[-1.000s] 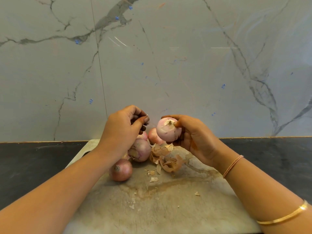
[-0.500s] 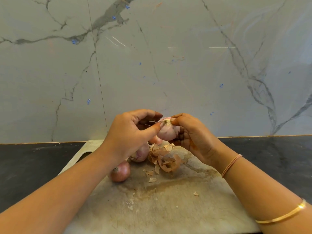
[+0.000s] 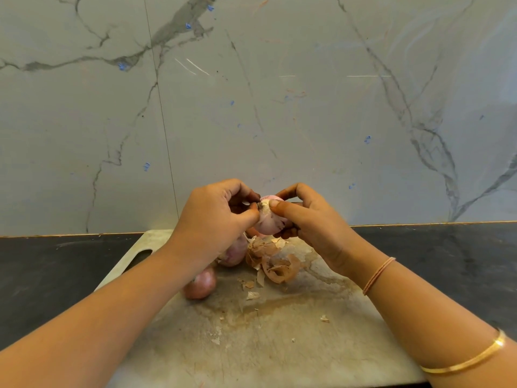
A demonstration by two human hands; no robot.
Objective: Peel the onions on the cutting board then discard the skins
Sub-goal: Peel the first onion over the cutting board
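The right hand (image 3: pixel 310 228) curls its fingers under and round the held onion (image 3: pixel 270 224), thumb pressed on top. This cradle steadies the bulb above the cutting board (image 3: pixel 279 345). The left hand (image 3: pixel 215 219) pinches the bulb's dry tip between thumb and forefinger, seemingly to strip a last flake. Just below the fingers lies the pile of skins (image 3: pixel 275 263), so scraps should drop onto it. A brown-skinned onion (image 3: pixel 200 284) and a paler onion (image 3: pixel 233 253) sit under the left wrist. Nearer than the fingers the board is mostly bare — room to set the bulb down, well inside its edges.
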